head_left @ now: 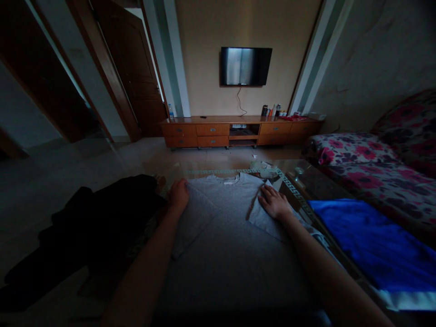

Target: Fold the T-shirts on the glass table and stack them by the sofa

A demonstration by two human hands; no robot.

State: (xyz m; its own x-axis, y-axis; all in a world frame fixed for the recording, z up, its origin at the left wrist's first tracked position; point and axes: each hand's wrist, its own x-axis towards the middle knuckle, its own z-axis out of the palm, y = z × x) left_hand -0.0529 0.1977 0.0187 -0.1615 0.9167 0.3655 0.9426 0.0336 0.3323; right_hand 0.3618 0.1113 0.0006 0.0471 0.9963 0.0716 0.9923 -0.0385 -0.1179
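Observation:
A grey T-shirt (235,236) lies spread on a glass table with its collar at the far end. Both of its sleeves are folded inward over the body. My left hand (178,196) is at the left shoulder edge, its fingers curled closed on the cloth and partly hidden. On the folded right sleeve, my right hand (275,202) lies flat with its fingers stretched out. To the left of my left forearm is a heap of black clothing (102,222).
Blue cloth (374,240) with a white edge lies at the right, by a floral sofa (361,152). The glass table (289,170) has a patterned border. Beyond it stand a wooden TV cabinet (213,129) with bottles on top and a wall-mounted television (245,66).

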